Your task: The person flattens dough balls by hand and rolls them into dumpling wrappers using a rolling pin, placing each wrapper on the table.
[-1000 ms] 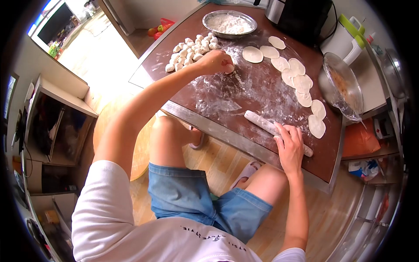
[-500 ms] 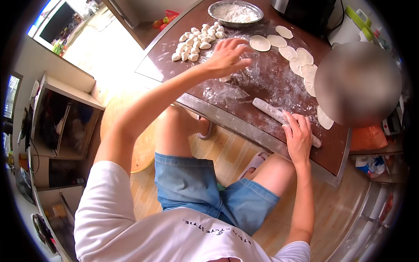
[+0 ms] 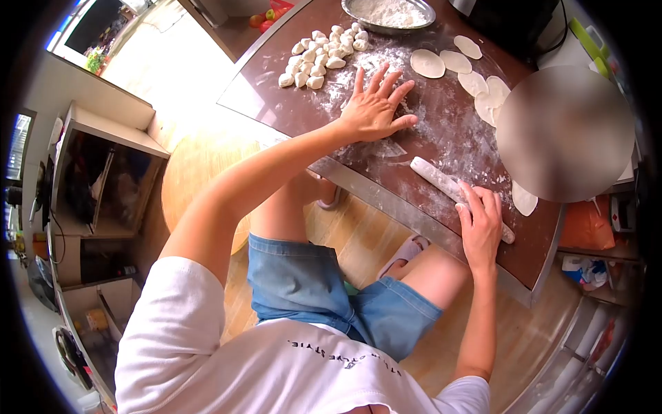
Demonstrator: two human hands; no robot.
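Note:
My left hand [image 3: 378, 109] lies palm down over the floured table [image 3: 441, 148] with its fingers spread. Whatever is under the palm is hidden. A floured rolling pin [image 3: 434, 175] lies slantwise near the table's front edge. My right hand [image 3: 481, 224] is closed over its near right part. Small dough pieces [image 3: 317, 59] are gathered beyond my left hand. Thin round dough wrappers [image 3: 427, 63] lie in a curved row from the back toward the right, some overlapping. One wrapper [image 3: 524, 199] rests just beyond my right hand.
A metal bowl of flour [image 3: 389, 14] stands at the back of the table, with a dark appliance [image 3: 507, 24] to its right. A blurred round patch covers part of the right side. A round wooden stool [image 3: 200, 179] is left of my knees.
My left hand has come down with fingers spread, and the small dough piece seen beneath it is now hidden. My right hand stays on the rolling pin. The view has shifted slightly.

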